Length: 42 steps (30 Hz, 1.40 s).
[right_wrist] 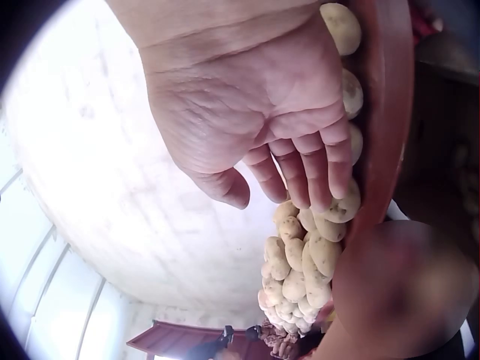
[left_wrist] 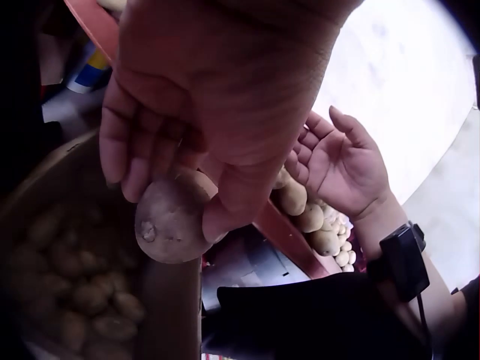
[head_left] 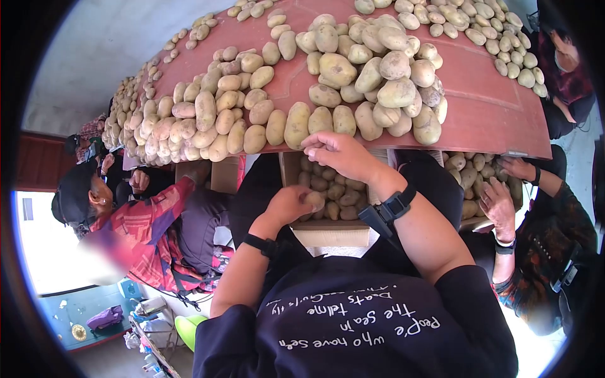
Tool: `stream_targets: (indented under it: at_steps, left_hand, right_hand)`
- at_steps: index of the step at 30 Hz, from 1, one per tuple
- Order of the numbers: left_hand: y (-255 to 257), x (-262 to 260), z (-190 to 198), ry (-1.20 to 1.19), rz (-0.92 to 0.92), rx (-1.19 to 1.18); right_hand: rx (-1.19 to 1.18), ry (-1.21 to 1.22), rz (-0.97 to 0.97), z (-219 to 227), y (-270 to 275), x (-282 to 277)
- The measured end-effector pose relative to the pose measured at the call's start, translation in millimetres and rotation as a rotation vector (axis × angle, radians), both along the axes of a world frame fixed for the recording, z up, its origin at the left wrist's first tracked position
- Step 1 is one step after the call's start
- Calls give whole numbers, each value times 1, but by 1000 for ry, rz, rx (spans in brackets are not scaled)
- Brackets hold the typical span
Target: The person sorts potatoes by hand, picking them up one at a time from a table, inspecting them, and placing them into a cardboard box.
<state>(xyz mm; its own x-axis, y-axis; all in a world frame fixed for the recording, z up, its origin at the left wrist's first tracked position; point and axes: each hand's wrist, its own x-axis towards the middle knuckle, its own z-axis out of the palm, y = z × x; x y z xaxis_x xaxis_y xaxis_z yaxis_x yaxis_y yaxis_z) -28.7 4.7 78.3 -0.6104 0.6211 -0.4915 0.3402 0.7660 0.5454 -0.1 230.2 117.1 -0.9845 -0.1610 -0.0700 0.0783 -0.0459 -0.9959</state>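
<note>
My left hand (head_left: pixel 288 204) pinches a potato (left_wrist: pixel 174 217) between thumb and fingers, over the left side of a cardboard box (head_left: pixel 331 237). Inside that box lie several potatoes (head_left: pixel 348 198). My right hand (head_left: pixel 343 154) is held above the box's far end, by the front edge of the red table (head_left: pixel 491 116). Its palm shows bare in the right wrist view, the fingers loosely bent and holding nothing. Just past its fingertips a row of potatoes (head_left: pixel 296 126) lines the table edge, with a heaped pile (head_left: pixel 372 63) behind.
More potatoes (head_left: pixel 189 120) spread along the table's left side, and another group (head_left: pixel 485 28) lies at the far right. A person in a red patterned top (head_left: pixel 148 220) sits at left. On the right, another person's hands (head_left: pixel 499 205) are at a second box of potatoes (head_left: pixel 469 173).
</note>
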Motion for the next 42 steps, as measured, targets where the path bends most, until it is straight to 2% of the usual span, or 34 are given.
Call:
stream_targets:
  at_steps: [1, 5, 7, 10, 14, 15, 18, 21, 24, 27, 30, 33, 39, 42]
  left_hand:
    - [-2, 0, -7, -61, -10, 15]
    - [-6, -5, -13, 5, 49, 31]
    - [-2, -15, 5, 27, 68, 78]
    - [15, -41, 61, -104, -74, -58]
    - [28, -74, 88, -384, 160, 411]
    - [35, -88, 98, -365, 140, 430]
    - [75, -113, 111, -197, 181, 707]
    - [120, -140, 108, 15, 93, 624]
    - [163, -160, 85, 259, -4, 523]
    - [192, -161, 82, 290, 55, 406]
    - [203, -167, 85, 37, 93, 338]
    - [203, -170, 81, 194, 77, 320]
    - [196, -165, 84, 120, 205, 365]
    - [180, -178, 71, -204, 334, 593]
  right_hand:
    - [-8, 11, 4, 0, -1, -1]
    - [-27, 38, 16, -7, -4, -2]
    - [-11, 30, 20, -11, -5, -1]
    - [44, 46, -2, -12, -6, -1]
    - [122, 121, -91, -11, -9, 1]
    - [138, 106, -87, -11, -9, 1]
    - [176, 82, -86, -13, -9, 1]
    - [221, 120, -90, -17, -11, 0]
    - [221, 106, -93, -14, -11, 0]
    - [216, 103, -99, -14, -10, -1]
    - [214, 120, -107, -17, -10, -1]
    - [203, 127, -103, -18, -11, 0]
    - [181, 101, -117, -17, -10, -2]
    - [172, 72, -146, -17, -11, 0]
